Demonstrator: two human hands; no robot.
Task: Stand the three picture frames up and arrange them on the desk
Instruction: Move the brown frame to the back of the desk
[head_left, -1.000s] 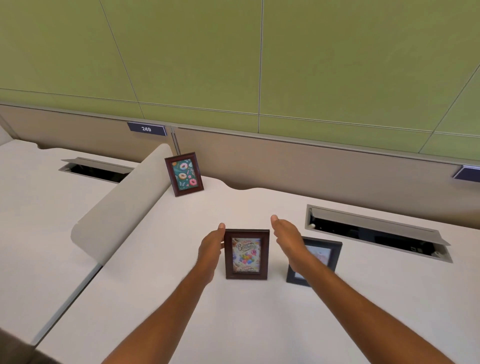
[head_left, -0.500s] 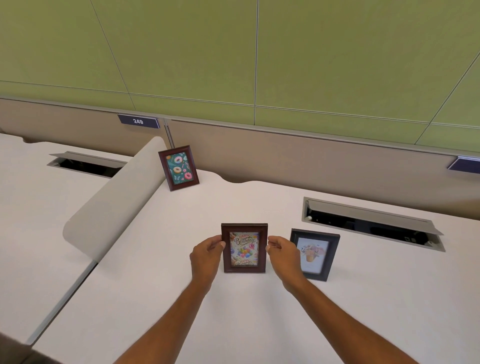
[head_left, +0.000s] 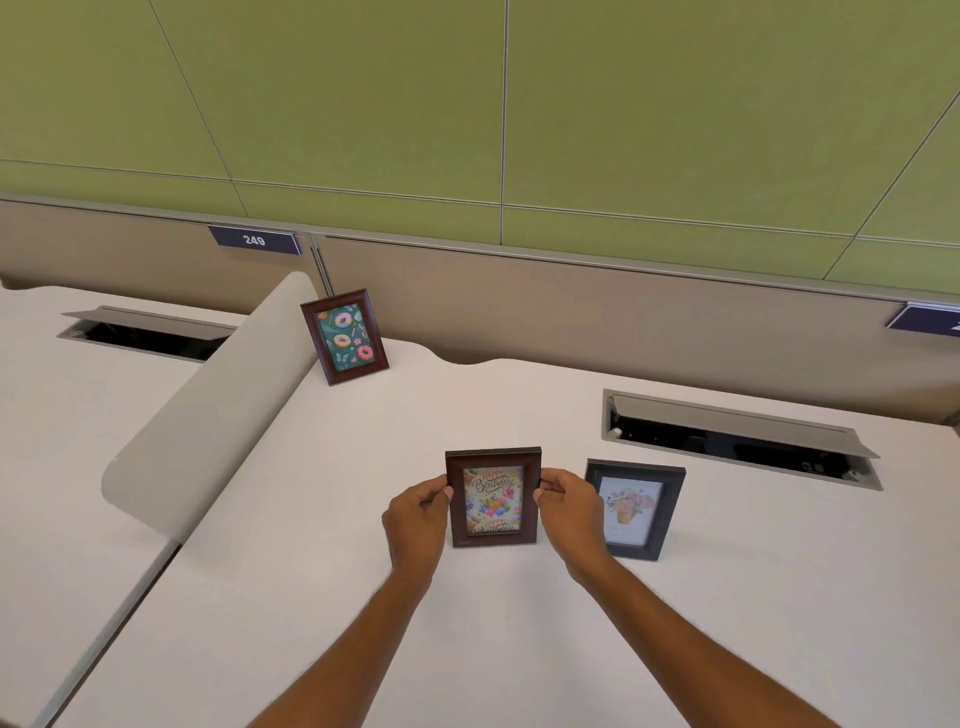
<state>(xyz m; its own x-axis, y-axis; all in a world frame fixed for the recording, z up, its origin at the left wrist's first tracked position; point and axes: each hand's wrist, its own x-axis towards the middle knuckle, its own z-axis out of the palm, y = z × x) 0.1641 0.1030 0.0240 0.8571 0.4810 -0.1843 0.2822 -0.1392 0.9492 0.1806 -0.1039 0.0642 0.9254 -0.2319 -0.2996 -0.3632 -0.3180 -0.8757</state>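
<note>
Mid-desk (head_left: 322, 519), my left hand (head_left: 415, 525) and right hand (head_left: 571, 512) pinch the birthday frame (head_left: 493, 497).
Dark glossy wood, rectangular, upright in portrait, long axis vertical, picture facing me; fingers clamped on both side edges.

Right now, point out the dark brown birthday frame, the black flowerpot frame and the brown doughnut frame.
dark brown birthday frame (head_left: 492, 500), head view, balloon picture.
black flowerpot frame (head_left: 630, 509), head view, flowerpot picture.
brown doughnut frame (head_left: 345, 336), head view, doughnut picture.

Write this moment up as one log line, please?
step: adjusting birthday frame | left hand: grips its left edge | right hand: grips its right edge | donut frame: upright | flower frame: upright
</note>
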